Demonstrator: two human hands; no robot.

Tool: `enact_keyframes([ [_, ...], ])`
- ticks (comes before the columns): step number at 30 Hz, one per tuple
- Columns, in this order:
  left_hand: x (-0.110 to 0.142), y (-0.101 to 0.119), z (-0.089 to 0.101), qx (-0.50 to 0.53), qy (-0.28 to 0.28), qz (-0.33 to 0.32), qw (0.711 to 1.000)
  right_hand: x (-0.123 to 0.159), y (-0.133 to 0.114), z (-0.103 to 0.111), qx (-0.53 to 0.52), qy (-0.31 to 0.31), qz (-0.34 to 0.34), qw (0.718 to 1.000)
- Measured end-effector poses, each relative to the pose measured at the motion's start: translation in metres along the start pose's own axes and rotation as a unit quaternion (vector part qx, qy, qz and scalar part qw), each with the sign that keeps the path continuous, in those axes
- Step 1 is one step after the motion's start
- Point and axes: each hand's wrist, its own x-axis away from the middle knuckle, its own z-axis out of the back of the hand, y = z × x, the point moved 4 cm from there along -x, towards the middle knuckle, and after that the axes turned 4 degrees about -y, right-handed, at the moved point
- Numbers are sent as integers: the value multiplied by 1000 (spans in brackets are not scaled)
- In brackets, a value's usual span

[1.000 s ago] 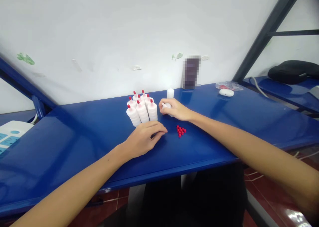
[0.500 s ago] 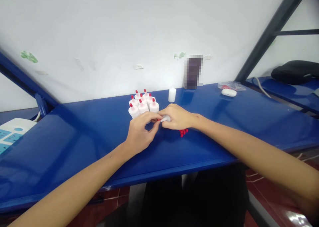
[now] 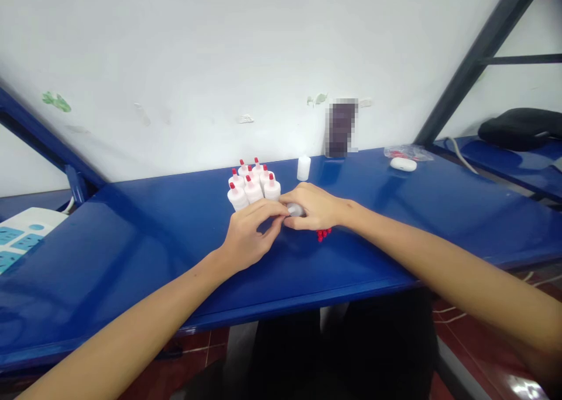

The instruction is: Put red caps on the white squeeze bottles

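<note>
In my right hand [image 3: 316,205] a whitish pointed nozzle top [image 3: 296,210] is gripped between curled fingers and thumb, its tip turned left. My left hand [image 3: 252,233] pinches at that tip with thumb and forefinger. The small red tip cap seen there a moment ago is now hidden by these fingers. Just beyond my left hand stand several white squeeze bottles [image 3: 237,197] in a tight group, upright, with red caps on their nozzles. Loose red caps [image 3: 322,235] lie on the table beneath and beside my right hand.
A white bottle without a nozzle [image 3: 303,168] stands apart near the wall. Behind on the blue table [image 3: 144,242] are a pixelated dark upright object [image 3: 342,127], a white rounded case [image 3: 403,164] and a clear bag with red bits [image 3: 415,152]. At left sits a power strip [image 3: 37,217].
My left fingers have moved slightly right, onto the nozzle's tip, and the red cap between them has gone out of sight. The nozzle top has shifted a little right in my right hand.
</note>
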Motion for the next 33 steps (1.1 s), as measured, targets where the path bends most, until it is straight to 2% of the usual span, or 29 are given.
enact_keyframes([
  [9, 1, 3, 1, -27, 2, -28, 999, -2, -1, -4, -6, 20, 13, 1000],
  [15, 3, -1, -2, -42, -25, -97, 994, -2, 0, -8, -19, 4, 9, 1000],
  [18, 4, -7, 3, -86, -36, -106, 990, -1, 2, -5, -30, 17, 22, 999],
  [21, 2, -11, 15, -149, -42, -112, 981, 2, 5, 2, -31, 53, 26, 998],
  [23, 2, -11, 23, -187, -63, -126, 972, 4, 10, 7, -14, 90, 2, 996],
  [27, 4, -10, 21, -238, -177, -152, 943, 6, 23, 13, 0, 171, -74, 983],
  [29, 5, -11, 17, -267, -209, -141, 930, 7, 29, 14, -11, 209, -100, 973],
  [31, 4, -11, 15, -313, -188, -104, 925, 9, 33, 15, -29, 248, -107, 962],
  [33, 2, -8, 16, -353, -137, -66, 923, 11, 35, 15, -56, 278, -87, 955],
])
